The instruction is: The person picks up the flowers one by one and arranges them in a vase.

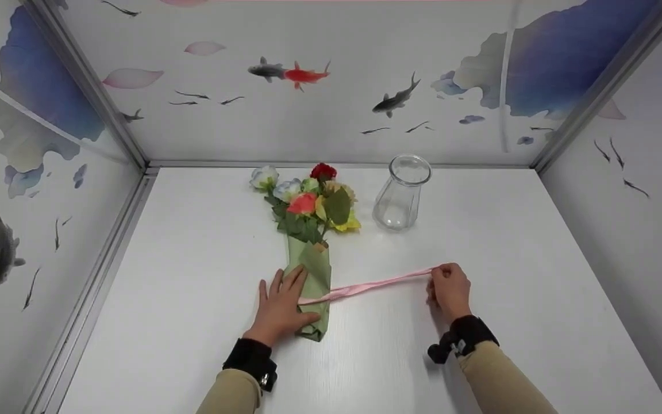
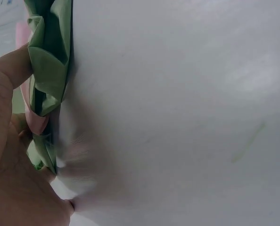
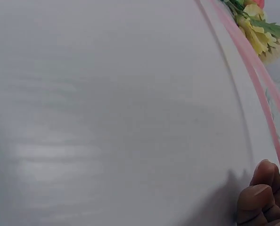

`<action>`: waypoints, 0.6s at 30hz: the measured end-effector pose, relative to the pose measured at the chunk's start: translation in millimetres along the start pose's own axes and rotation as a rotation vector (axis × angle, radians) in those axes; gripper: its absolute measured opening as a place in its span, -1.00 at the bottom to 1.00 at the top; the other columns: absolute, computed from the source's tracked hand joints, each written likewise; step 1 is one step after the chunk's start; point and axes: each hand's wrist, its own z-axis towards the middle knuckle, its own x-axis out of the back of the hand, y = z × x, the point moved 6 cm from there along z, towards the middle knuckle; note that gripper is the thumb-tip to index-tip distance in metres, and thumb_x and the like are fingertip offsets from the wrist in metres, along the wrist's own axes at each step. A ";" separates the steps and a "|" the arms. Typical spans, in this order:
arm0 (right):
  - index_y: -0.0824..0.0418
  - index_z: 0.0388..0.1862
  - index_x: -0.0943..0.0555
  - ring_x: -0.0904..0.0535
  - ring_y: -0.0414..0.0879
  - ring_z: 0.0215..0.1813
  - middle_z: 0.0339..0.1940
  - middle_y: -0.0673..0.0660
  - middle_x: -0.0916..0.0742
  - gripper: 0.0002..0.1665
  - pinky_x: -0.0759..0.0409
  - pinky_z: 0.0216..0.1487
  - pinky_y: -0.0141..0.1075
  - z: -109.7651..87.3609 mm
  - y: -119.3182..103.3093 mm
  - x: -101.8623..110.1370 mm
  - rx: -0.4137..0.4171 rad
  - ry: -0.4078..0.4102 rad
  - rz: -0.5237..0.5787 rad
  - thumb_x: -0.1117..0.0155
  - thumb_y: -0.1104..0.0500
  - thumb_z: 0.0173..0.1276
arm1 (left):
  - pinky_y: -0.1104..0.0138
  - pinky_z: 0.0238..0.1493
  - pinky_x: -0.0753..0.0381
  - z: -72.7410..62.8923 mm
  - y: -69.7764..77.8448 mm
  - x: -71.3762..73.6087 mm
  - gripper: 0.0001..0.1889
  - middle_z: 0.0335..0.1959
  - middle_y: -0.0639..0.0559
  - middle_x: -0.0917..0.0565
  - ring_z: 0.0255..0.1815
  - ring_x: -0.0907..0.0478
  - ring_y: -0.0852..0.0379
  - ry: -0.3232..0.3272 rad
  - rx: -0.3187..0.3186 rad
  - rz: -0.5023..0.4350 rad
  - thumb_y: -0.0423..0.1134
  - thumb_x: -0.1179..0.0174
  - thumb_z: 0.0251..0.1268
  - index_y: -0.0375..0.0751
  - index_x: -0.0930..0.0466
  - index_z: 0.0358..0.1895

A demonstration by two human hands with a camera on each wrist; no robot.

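Observation:
A bouquet of artificial flowers [image 1: 302, 204], in red, coral, yellow and pale blue, lies with its stems wrapped in green paper [image 1: 315, 270]. On the wrapper rests my left hand [image 1: 278, 310], fingers spread and thumb across the lower part. The left wrist view shows the folded paper end [image 2: 48, 70] beside that thumb, with a ribbon band [image 2: 36, 121] passing round it. To the right, my right hand [image 1: 450, 289] pinches the far end of the pink ribbon [image 1: 365, 287], stretched from the wrapper. Two ribbon strands [image 3: 258, 77] run to its fingers in the right wrist view.
A clear glass vase [image 1: 398, 201] stands upright at the back, right of the flowers. The white table [image 1: 210, 247] is enclosed by printed panels [image 1: 331, 126] at the back and both sides, joined by metal frame strips.

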 end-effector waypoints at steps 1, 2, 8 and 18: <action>0.29 0.20 -0.43 -0.57 -0.11 -0.49 -0.35 0.14 -0.68 -0.66 -0.56 -0.49 -0.30 0.9 1.6 2.9 -0.006 -0.003 0.011 0.02 0.12 0.61 | -0.39 0.48 0.30 0.0 0.3 0.2 0.06 0.66 0.00 -0.08 0.65 0.13 -0.34 -0.001 0.000 0.003 0.22 -0.42 0.17 -0.10 -0.10 0.64; 0.29 0.20 -0.43 -0.58 -0.11 -0.49 -0.36 0.13 -0.68 -0.66 -0.57 -0.49 -0.29 1.9 3.5 5.6 -0.013 -0.005 0.022 0.02 0.12 0.61 | -0.39 0.48 0.29 0.2 0.5 0.3 0.06 0.66 0.00 -0.08 0.65 0.13 -0.34 -0.002 0.001 0.006 0.23 -0.42 0.17 -0.10 -0.10 0.64; 0.29 0.22 -0.41 -0.59 -0.10 -0.54 -0.39 0.12 -0.70 -0.65 -0.59 -0.50 -0.27 6.9 13.7 23.4 -0.068 0.005 0.077 0.00 0.12 0.60 | -0.37 0.49 0.30 0.1 1.2 0.0 0.06 0.66 0.01 -0.09 0.66 0.14 -0.32 0.003 0.011 0.006 0.24 -0.42 0.16 -0.09 -0.09 0.64; 0.25 0.29 -0.38 -0.60 -0.10 -0.49 -0.35 0.10 -0.70 -0.60 -0.61 -0.46 -0.26 12.5 29.5 60.8 -0.166 0.065 0.126 0.00 0.10 0.60 | -0.38 0.48 0.30 -0.7 0.2 -0.1 0.06 0.66 0.00 -0.09 0.65 0.13 -0.33 0.004 0.003 -0.007 0.22 -0.42 0.16 -0.12 -0.11 0.63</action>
